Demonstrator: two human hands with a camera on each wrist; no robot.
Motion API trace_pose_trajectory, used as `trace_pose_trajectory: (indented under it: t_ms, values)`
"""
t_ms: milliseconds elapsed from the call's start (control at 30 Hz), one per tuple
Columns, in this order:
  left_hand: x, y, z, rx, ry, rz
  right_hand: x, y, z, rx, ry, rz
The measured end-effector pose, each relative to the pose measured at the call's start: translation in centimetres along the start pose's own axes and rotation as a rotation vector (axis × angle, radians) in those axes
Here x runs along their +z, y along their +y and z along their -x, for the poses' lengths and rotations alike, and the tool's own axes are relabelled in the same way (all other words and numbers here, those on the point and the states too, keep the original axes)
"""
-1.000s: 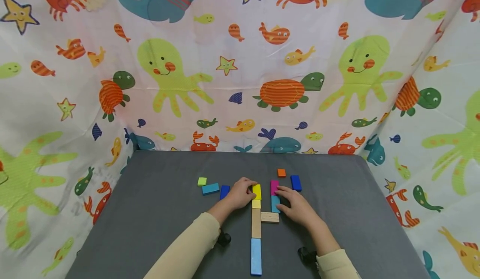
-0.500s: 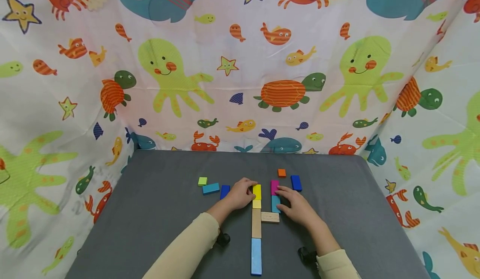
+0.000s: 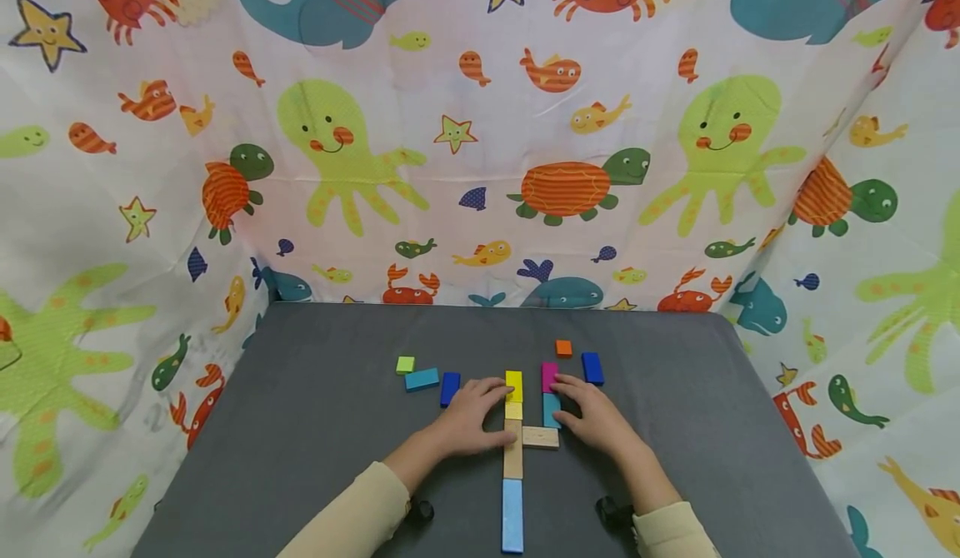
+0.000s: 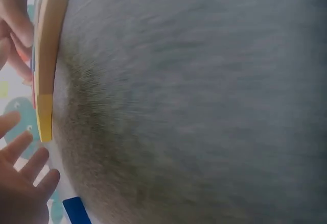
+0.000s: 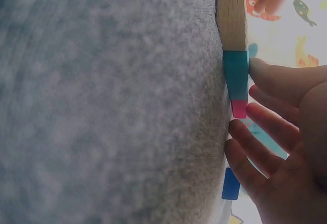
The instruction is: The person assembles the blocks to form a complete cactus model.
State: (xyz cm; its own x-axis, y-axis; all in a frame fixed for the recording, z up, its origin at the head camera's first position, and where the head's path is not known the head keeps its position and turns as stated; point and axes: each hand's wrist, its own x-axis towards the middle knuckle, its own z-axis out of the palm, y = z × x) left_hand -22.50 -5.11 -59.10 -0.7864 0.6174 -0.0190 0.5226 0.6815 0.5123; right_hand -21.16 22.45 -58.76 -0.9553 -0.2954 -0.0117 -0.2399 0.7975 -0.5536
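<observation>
In the head view a straight row of blocks runs away from the person: a long light-blue block (image 3: 512, 516), a plain wooden block (image 3: 513, 462), a pale yellow block (image 3: 513, 411) and a bright yellow block (image 3: 514, 380). My left hand (image 3: 467, 420) spreads over the row's left side, index fingertip by the bright yellow block, thumb over the wooden one. A short wooden block (image 3: 541, 437) juts right from the row. Beyond it lie a teal block (image 3: 551, 412) and a magenta block (image 3: 549, 373). My right hand (image 3: 597, 415) rests beside these two, relaxed fingertips at their right edges.
Left of the row lie a lime cube (image 3: 405, 365), a teal block (image 3: 422, 380) and a dark blue block (image 3: 450, 389). An orange cube (image 3: 563, 348) and another dark blue block (image 3: 592, 368) lie at the back right. A sea-animal curtain (image 3: 480, 141) surrounds the grey table (image 3: 322, 416).
My left hand has come away from its hold at the yellow block, drawn back towards the person and spread its fingers. The right hand and the blocks stay where they were.
</observation>
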Motion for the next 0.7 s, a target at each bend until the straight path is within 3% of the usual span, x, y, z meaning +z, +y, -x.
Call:
trace_pose_trajectory:
  t_ms: [167, 367, 700]
  values:
    - [0.2, 0.3, 1.9, 0.071, -0.067, -0.061, 0.1, -0.1, -0.1, 0.001, -0.004, 0.004]
    - [0.5, 0.7, 2.6, 0.096, -0.127, -0.094, 0.2, -0.1, 0.0, 0.008, -0.008, 0.002]
    - [0.9, 1.1, 2.9, 0.052, -0.196, -0.062, -0.6, 0.2, -0.1, -0.005, 0.008, -0.072]
